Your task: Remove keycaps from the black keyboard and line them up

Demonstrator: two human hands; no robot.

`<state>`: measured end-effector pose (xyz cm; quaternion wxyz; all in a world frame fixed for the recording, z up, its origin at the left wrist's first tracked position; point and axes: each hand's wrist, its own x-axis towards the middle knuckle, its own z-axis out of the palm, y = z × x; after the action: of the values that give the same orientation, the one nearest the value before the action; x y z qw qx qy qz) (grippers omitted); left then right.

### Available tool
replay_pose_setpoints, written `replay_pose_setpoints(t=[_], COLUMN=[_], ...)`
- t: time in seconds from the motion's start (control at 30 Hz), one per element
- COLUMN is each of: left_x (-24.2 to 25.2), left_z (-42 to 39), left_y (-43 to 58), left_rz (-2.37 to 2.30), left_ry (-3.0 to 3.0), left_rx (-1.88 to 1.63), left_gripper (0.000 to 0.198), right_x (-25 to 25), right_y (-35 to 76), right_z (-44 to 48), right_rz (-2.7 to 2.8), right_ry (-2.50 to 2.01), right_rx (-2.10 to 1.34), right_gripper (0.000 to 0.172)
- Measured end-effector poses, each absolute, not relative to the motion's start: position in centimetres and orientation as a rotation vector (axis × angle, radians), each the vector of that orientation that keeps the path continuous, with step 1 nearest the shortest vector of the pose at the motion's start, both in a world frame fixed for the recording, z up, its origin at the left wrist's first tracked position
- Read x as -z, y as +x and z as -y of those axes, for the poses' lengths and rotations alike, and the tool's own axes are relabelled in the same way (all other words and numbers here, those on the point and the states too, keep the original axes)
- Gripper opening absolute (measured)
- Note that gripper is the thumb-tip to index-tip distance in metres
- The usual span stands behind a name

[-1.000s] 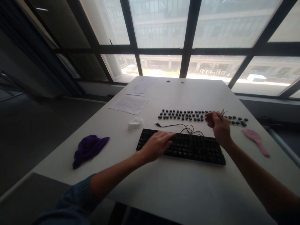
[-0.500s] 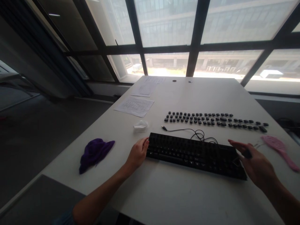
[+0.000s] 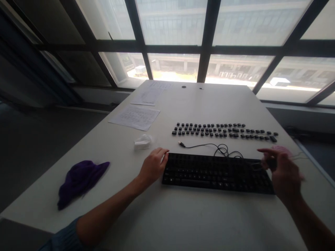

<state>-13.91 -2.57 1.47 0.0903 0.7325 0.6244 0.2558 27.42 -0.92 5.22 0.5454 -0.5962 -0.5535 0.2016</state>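
Observation:
A black computer keyboard (image 3: 199,170) lies flat on the white table, many of its upper keys bare of caps. My left hand (image 3: 154,164) grips the keyboard's left end, fingertips at the top corner and thumb along the side. Over the right end is my right hand (image 3: 285,170), its index finger stretched out. Its other fingers close around the dark handle of a wire keycap puller (image 3: 258,166), whose wire loops show on both sides of the hand. Behind the keyboard, small black keycaps (image 3: 209,134) stand in several rows.
A USB cable (image 3: 201,145) curls behind the keyboard. On the left are a purple cloth hat (image 3: 81,181), a crumpled clear plastic bag (image 3: 143,142) and printed papers (image 3: 136,118). Partly behind my right hand lies a pink hairbrush (image 3: 281,150). Windows rise beyond the table.
The view has turned right, so most things sit further left. The keyboard lies straighter. My right hand has risen slightly with the keycap puller and now covers much of the hairbrush.

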Motion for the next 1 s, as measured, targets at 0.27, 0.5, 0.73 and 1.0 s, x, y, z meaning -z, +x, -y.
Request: replay_pose_setpoints(t=[0.27, 0.5, 0.73, 1.0], left_x=[1.7, 2.1, 2.7, 2.6], left_z=[0.9, 0.5, 0.6, 0.7], left_y=[-16.2, -16.9, -17.0, -16.8], left_rz=[-1.46, -1.377, -1.369, -1.345], left_ry=[2.053, 2.057, 2.073, 2.07], left_rx=[-1.049, -0.97, -0.972, -0.994], left_gripper=[0.023, 0.027, 0.029, 0.026], right_x=[-5.7, -5.3, -2.6, -2.4], right_y=[17.8, 8.0, 3.1, 2.9], right_z=[1.0, 0.6, 0.3, -0.7], right_rz=[1.41, 1.624, 1.959, 2.033], right_ry=[-1.125, -0.964, -1.11, -1.134], right_rx=[-1.149, -1.485, -1.184, -1.176], right_gripper=[0.041, 0.018, 0.008, 0.014])
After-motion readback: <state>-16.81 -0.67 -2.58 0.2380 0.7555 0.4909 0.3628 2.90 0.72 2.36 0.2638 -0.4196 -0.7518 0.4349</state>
